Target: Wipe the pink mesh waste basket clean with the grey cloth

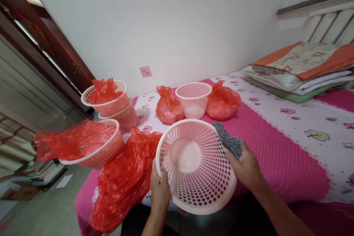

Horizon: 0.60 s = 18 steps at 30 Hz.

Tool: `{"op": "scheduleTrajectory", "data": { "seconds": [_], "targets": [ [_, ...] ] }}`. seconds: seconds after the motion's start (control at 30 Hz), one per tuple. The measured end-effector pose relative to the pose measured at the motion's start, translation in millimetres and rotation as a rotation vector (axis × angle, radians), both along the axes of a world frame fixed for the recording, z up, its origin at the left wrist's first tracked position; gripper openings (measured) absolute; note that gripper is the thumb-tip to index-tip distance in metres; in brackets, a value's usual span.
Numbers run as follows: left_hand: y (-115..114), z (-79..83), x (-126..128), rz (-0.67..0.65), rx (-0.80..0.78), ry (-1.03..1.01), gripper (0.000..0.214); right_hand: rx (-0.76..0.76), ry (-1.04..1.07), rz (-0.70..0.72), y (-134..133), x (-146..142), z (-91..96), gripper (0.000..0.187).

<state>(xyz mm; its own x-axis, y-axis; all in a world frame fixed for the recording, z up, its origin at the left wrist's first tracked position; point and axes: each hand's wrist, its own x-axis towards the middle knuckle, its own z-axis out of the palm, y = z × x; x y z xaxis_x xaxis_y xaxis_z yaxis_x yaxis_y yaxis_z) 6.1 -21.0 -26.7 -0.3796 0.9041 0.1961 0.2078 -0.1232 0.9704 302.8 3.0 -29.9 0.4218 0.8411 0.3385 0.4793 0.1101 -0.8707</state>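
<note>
A round pink plastic basket (193,166) with a perforated wall is tilted toward me, its inside showing. My left hand (160,188) grips its lower left rim, fingers wrapped round the edge. My right hand (245,166) is closed on a grey cloth (229,141) that it presses against the basket's right rim. A crumpled red plastic bag (124,180) lies just left of the basket on the bed.
On the pink dotted bedspread (276,155) stand more pink baskets: one lined with a red bag (91,143), two stacked ones (113,105) and a bare one (193,99) between two knotted red bags. Folded bedding (298,70) lies at the far right. The floor (41,210) is at left.
</note>
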Motion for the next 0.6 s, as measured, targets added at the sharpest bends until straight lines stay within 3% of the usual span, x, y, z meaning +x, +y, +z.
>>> {"op": "scheduleTrajectory", "data": {
  "seconds": [0.2, 0.43, 0.6],
  "targets": [
    [6.9, -0.2, -6.0, -0.031, 0.002, -0.033, 0.055, 0.226, -0.227, -0.021, 6.6, -9.9, -21.9, 0.043],
    [0.4, -7.9, -4.3, -0.005, -0.025, 0.005, 0.048, 0.337, -0.376, -0.046, 3.1, -4.9, -35.2, 0.042],
    [5.8, -7.4, -10.3, -0.034, 0.021, -0.022, 0.051, 0.363, -0.418, 0.001, 5.6, 0.5, -33.8, 0.041]
  ]
}}
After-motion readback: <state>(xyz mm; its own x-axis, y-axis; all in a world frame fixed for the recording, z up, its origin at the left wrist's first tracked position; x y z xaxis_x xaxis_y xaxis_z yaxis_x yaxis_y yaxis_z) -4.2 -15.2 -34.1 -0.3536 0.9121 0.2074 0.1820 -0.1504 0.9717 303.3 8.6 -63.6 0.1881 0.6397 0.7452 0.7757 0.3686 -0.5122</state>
